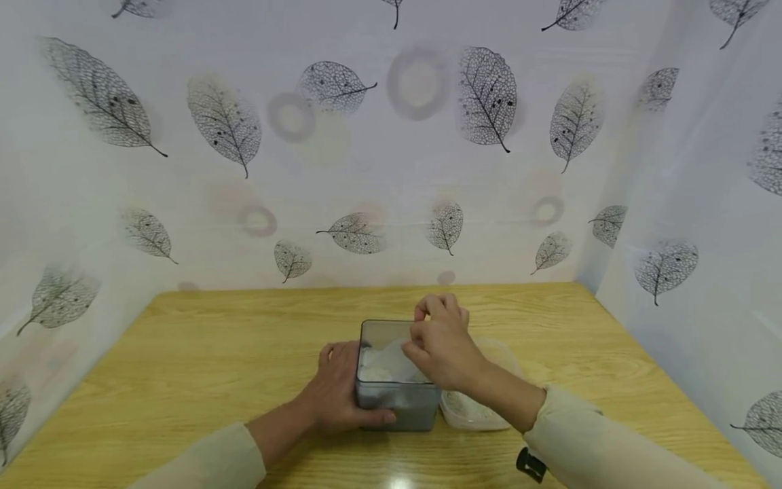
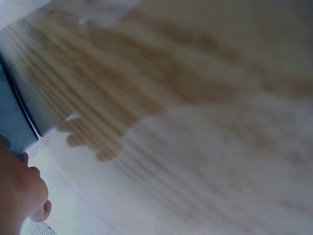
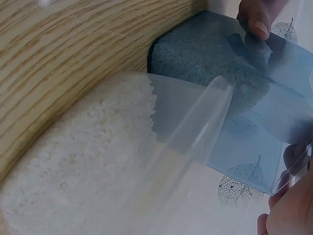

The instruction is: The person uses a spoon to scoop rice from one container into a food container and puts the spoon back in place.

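Grains could end up on the desk (image 1: 244, 353) if the right hand (image 1: 442, 343) lifts or tilts the translucent piece (image 1: 394, 360) sharply, since its fingers are curled over the box's uncovered top and appear to pinch that piece right by the rim. A knock against that rim could also jolt the grey see-through box (image 1: 403, 399), and should the left hand (image 1: 336, 388) loosen, the box might slide or tip. The clear tub (image 1: 479, 424), just beside the box on its right in the head view, could be bumped by the right forearm passing over it, spilling the white rice (image 3: 83, 156) inside.

The box stands upright at the lower centre of the head view, between the two hands. The left hand grips it from the left, thumb along the front wall, fingers around the far left side. White rice (image 1: 374, 373) shows inside, towards the left of the box. The right hand is above the right part of the opening; the piece under its fingers may be a scoop, but it is too pale and covered to be sure.
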`<state>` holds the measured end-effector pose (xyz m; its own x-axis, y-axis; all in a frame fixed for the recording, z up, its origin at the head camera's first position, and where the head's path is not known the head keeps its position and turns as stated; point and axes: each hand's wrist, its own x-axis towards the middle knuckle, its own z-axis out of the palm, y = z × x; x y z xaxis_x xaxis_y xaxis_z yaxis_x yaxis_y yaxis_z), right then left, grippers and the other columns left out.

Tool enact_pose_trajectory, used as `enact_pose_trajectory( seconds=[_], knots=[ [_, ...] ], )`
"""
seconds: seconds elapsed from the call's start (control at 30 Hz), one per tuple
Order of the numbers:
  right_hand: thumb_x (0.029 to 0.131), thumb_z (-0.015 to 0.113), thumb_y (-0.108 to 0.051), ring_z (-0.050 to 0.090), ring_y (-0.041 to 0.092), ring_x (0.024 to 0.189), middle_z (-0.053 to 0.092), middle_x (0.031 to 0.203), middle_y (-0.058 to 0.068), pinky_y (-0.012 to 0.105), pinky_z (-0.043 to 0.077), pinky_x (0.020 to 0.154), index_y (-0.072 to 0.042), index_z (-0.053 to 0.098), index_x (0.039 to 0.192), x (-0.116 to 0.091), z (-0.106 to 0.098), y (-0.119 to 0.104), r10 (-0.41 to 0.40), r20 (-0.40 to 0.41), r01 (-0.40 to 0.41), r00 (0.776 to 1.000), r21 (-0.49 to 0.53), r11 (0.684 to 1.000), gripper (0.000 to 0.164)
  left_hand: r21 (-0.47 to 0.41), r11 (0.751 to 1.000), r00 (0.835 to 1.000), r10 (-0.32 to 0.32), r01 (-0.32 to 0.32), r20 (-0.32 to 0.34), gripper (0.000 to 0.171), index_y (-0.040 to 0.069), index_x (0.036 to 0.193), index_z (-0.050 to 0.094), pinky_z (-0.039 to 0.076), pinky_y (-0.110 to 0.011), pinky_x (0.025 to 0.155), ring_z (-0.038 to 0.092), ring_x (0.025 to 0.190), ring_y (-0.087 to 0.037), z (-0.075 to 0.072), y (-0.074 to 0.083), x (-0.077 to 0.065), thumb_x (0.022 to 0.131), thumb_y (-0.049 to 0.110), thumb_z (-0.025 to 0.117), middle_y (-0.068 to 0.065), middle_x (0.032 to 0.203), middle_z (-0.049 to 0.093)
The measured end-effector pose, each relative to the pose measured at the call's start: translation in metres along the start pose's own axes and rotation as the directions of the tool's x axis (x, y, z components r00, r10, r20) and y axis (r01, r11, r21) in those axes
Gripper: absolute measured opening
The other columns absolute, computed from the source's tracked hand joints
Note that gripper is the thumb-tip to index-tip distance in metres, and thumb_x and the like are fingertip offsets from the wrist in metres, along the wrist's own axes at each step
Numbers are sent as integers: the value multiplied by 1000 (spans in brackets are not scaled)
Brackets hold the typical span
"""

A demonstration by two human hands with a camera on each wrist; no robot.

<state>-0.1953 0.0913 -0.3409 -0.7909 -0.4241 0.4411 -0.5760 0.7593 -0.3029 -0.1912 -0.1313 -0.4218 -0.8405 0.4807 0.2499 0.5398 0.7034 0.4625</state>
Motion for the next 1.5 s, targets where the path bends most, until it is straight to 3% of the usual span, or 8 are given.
enact_pose_trajectory(
  seconds=[0.27, 0.47, 0.93, 1.07, 1.3, 1.5],
  knots=[
    [83, 66, -21, 37, 26, 99, 45, 94, -2, 48, 28, 86, -23, 48, 52, -1, 0, -1, 40, -45, -40, 998, 15, 999, 36, 13, 1000, 1000, 17, -16, -19, 109, 9, 143, 34, 22, -53, 107, 43, 122, -24, -1, -1, -2, 67, 76, 72, -4, 130, 50],
    [88, 65, -22, 36, 24, 92, 44, 91, -2, 43, 27, 80, -24, 50, 54, -3, -5, 1, 51, -32, -51, 998, 2, 999, 37, 27, 999, 999, 20, -19, -31, 109, 8, 142, 36, 24, -52, 107, 45, 121, -24, 0, -2, -2, 67, 78, 71, -4, 128, 52],
    [90, 62, -25, 38, 24, 88, 49, 90, 2, 40, 24, 75, -21, 57, 57, -7, -16, 14, 121, -87, -109, 989, 132, 985, 34, 18, 999, 998, 39, -38, -47, 106, 10, 139, 37, 24, -52, 107, 46, 120, -22, 0, -3, -1, 66, 80, 70, -2, 125, 52],
    [91, 62, -25, 39, 25, 89, 51, 92, 3, 43, 25, 78, -19, 58, 59, -8, -21, 17, 156, -80, -141, 985, 162, 977, 33, 21, 999, 997, 44, -43, -56, 107, 10, 140, 37, 24, -53, 108, 46, 121, -23, 0, -4, -1, 66, 80, 70, -2, 126, 52],
    [92, 63, -23, 43, 32, 99, 53, 96, 7, 60, 27, 91, -14, 57, 61, -9, -32, 24, 213, -74, -189, 974, 247, 950, 33, 10, 999, 997, 50, -49, -58, 109, 9, 141, 36, 23, -53, 108, 46, 122, -24, 0, -2, -1, 66, 79, 71, -4, 128, 52],
    [94, 63, -21, 44, 34, 105, 51, 97, 10, 59, 26, 96, -12, 53, 62, -13, -46, 32, 245, -90, -210, 965, 291, 933, 35, 8, 999, 997, 53, -53, -57, 109, 7, 142, 36, 23, -54, 108, 46, 123, -26, 1, -1, -1, 66, 77, 72, -6, 129, 53]
  ],
)
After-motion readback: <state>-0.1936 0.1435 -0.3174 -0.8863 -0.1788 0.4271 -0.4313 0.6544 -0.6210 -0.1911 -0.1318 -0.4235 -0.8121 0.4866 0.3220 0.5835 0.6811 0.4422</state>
